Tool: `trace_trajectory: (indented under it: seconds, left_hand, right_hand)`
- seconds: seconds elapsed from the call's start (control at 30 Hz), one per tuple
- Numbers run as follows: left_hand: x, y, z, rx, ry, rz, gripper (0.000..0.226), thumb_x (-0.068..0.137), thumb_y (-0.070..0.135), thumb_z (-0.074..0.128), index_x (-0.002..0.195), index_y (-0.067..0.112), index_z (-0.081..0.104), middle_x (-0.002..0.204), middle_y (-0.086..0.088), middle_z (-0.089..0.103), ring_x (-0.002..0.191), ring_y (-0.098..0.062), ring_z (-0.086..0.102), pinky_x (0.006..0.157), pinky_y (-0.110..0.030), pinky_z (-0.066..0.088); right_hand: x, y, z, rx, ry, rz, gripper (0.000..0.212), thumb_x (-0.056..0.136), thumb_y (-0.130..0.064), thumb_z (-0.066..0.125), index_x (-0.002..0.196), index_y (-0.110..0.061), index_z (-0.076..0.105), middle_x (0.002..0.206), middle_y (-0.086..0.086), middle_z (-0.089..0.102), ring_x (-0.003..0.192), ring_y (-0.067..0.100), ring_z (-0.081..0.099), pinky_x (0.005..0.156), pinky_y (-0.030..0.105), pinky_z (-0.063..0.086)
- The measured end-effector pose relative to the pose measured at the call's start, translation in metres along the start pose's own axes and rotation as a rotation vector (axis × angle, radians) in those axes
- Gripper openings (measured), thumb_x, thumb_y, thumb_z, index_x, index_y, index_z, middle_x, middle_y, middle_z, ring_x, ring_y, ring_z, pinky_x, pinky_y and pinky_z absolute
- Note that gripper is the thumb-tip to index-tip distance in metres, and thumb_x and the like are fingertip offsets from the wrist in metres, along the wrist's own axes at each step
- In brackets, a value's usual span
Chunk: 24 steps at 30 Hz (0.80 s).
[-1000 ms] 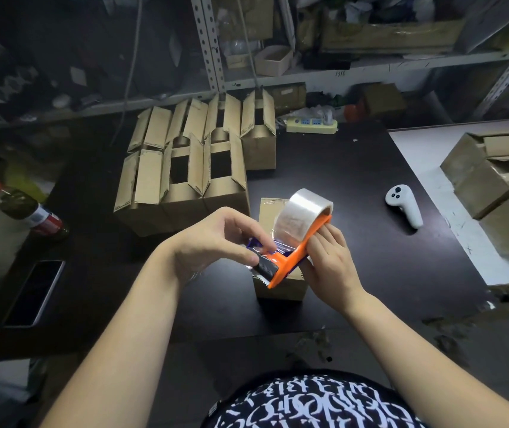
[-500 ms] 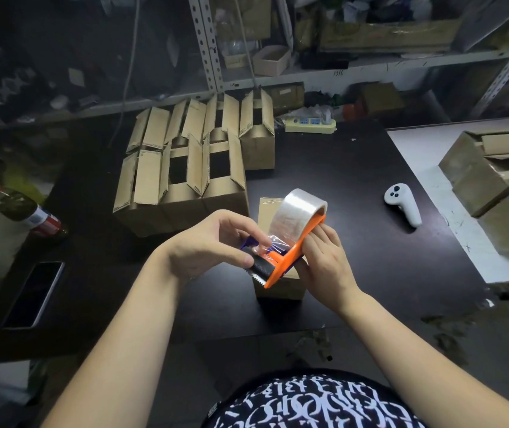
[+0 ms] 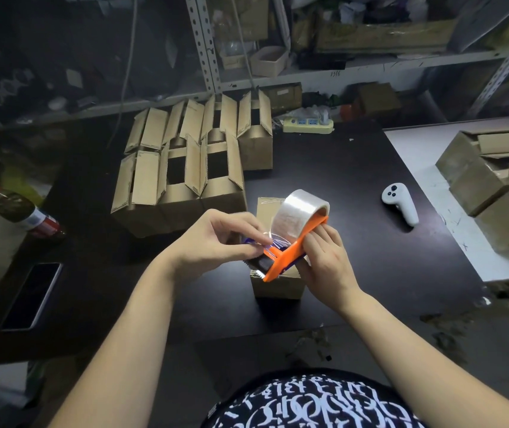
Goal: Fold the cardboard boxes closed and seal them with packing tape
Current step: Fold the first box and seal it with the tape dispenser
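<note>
Black table [image 3: 324,168] bears cardboard boxes [image 3: 185,171], controller [image 3: 400,203], phone [image 3: 32,295], bottle [image 3: 21,211].

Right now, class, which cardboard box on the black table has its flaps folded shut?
The small box beneath the tape dispenser; the boxes behind it all have flaps standing open.

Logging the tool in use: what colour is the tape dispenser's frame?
Orange frame, with a clear tape roll; the head view shows it best.

A white handheld controller [image 3: 400,205] lies on the black tabletop [image 3: 324,168]. A dark smartphone [image 3: 32,296] and a red-capped cola bottle [image 3: 21,211] are at its left edge.
</note>
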<state>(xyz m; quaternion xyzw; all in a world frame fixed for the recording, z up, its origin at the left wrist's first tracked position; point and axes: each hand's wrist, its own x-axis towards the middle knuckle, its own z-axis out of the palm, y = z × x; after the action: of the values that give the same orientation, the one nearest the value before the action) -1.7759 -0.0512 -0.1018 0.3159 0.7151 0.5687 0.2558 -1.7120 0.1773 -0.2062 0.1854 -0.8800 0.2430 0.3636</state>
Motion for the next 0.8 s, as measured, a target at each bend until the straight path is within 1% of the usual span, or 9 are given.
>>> trace_trajectory:
  seconds: [0.07, 0.13, 0.2, 0.3, 0.4, 0.53, 0.67, 0.8]
  left_hand:
    - [-0.003, 0.005, 0.001, 0.133, 0.053, 0.065, 0.018, 0.085, 0.01, 0.08, 0.103, 0.01, 0.082, 0.115, -0.009, 0.064, 0.114, -0.03, 0.06, 0.091, -0.044, 0.057]
    - [-0.006, 0.009, 0.002, 0.236, 0.105, 0.128, 0.015, 0.085, 0.01, 0.081, 0.1, 0.013, 0.083, 0.115, -0.006, 0.061, 0.116, -0.027, 0.059, 0.093, -0.036, 0.055]
    - [-0.007, 0.014, 0.002, 0.296, 0.134, 0.178, 0.014, 0.086, 0.008, 0.079, 0.097, 0.013, 0.083, 0.111, -0.004, 0.062, 0.11, -0.026, 0.061, 0.089, -0.032, 0.055]
    - [-0.008, 0.017, -0.001, 0.342, 0.135, 0.215, 0.016, 0.087, -0.003, 0.075, 0.096, 0.009, 0.082, 0.104, -0.003, 0.066, 0.102, -0.027, 0.065, 0.083, -0.031, 0.055]
    - [-0.009, 0.017, -0.005, 0.309, 0.156, 0.145, 0.016, 0.09, -0.005, 0.071, 0.096, 0.008, 0.08, 0.101, -0.002, 0.069, 0.099, -0.029, 0.067, 0.081, -0.033, 0.057]
    - [-0.012, 0.02, -0.003, 0.173, 0.187, 0.022, 0.013, 0.093, -0.002, 0.068, 0.093, 0.007, 0.078, 0.094, -0.007, 0.069, 0.09, -0.028, 0.067, 0.071, -0.028, 0.056]
    - [-0.013, 0.021, -0.003, 0.202, 0.217, -0.021, 0.01, 0.094, 0.011, 0.068, 0.092, 0.013, 0.077, 0.089, -0.004, 0.071, 0.089, -0.025, 0.067, 0.072, -0.027, 0.056]
    - [-0.013, 0.016, 0.003, 0.249, 0.254, -0.09, 0.015, 0.097, 0.007, 0.066, 0.092, 0.016, 0.077, 0.088, -0.001, 0.074, 0.091, -0.023, 0.07, 0.072, -0.03, 0.059]
  right_hand:
    - [0.0, 0.0, -0.001, 0.015, 0.008, -0.009, 0.011, 0.094, -0.019, 0.055, 0.098, -0.014, 0.046, 0.09, 0.015, 0.07, 0.093, 0.024, 0.053, 0.091, 0.033, 0.042]
    - [-0.001, -0.002, -0.003, 0.038, 0.009, -0.016, 0.012, 0.093, -0.017, 0.056, 0.095, -0.016, 0.044, 0.087, 0.013, 0.066, 0.089, 0.023, 0.051, 0.089, 0.032, 0.042]
    - [-0.001, -0.002, -0.003, 0.054, -0.002, -0.012, 0.014, 0.092, -0.018, 0.057, 0.097, -0.016, 0.044, 0.089, 0.012, 0.065, 0.09, 0.022, 0.05, 0.09, 0.032, 0.042]
    - [-0.004, -0.001, -0.001, 0.046, -0.034, 0.012, 0.024, 0.091, -0.024, 0.061, 0.107, -0.013, 0.048, 0.099, 0.014, 0.068, 0.098, 0.024, 0.054, 0.096, 0.033, 0.042]
    - [-0.008, -0.002, 0.002, 0.037, -0.062, 0.044, 0.035, 0.092, -0.033, 0.065, 0.116, -0.013, 0.05, 0.109, 0.013, 0.071, 0.104, 0.026, 0.062, 0.102, 0.033, 0.042]
    - [-0.005, -0.012, 0.0, 0.046, 0.001, 0.032, 0.043, 0.088, -0.048, 0.071, 0.109, -0.016, 0.052, 0.102, 0.01, 0.073, 0.098, 0.019, 0.06, 0.099, 0.028, 0.042]
    - [-0.006, -0.011, 0.0, 0.019, -0.03, 0.02, 0.04, 0.088, -0.049, 0.072, 0.105, -0.017, 0.053, 0.099, 0.007, 0.074, 0.091, 0.022, 0.067, 0.098, 0.025, 0.041]
    - [-0.008, -0.004, 0.001, -0.007, -0.091, 0.023, 0.041, 0.09, -0.05, 0.071, 0.103, -0.011, 0.063, 0.102, 0.006, 0.073, 0.091, 0.024, 0.069, 0.099, 0.025, 0.041]
